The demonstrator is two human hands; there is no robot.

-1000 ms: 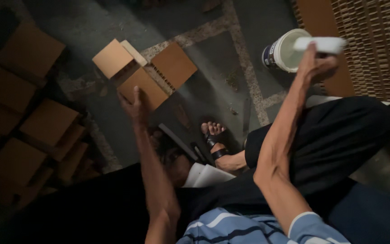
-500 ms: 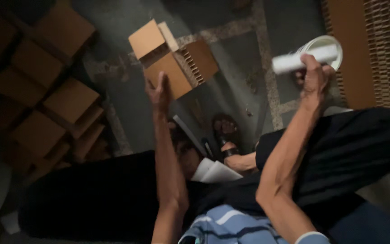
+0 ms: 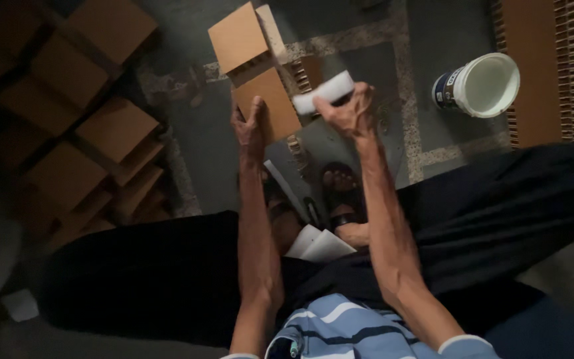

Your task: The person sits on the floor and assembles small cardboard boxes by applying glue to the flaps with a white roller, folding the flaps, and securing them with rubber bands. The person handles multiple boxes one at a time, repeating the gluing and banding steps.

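Right hand is wrapped around a white roller, fingers curled tight over it, holding it against the upper right edge of a brown cardboard piece. Left hand lies flat on that same cardboard, palm and outstretched fingers pressed to its left side (a bracing hold, not a pinch). The cardboard is up in front of the person, above the stone floor, and a second brown flap joins it just above, with corrugated ribbing showing at the seam.

Off to the right, well apart from both hands, a white bucket stands on the floor beside a tall stack of corrugated board. On the left, a spread of flat cardboard boxes lies in the shade. Down below the arms, a sandalled foot rests on the floor, with white paper sheets just beside the dark trousers. Striped blue-and-white shirt at the bottom edge.
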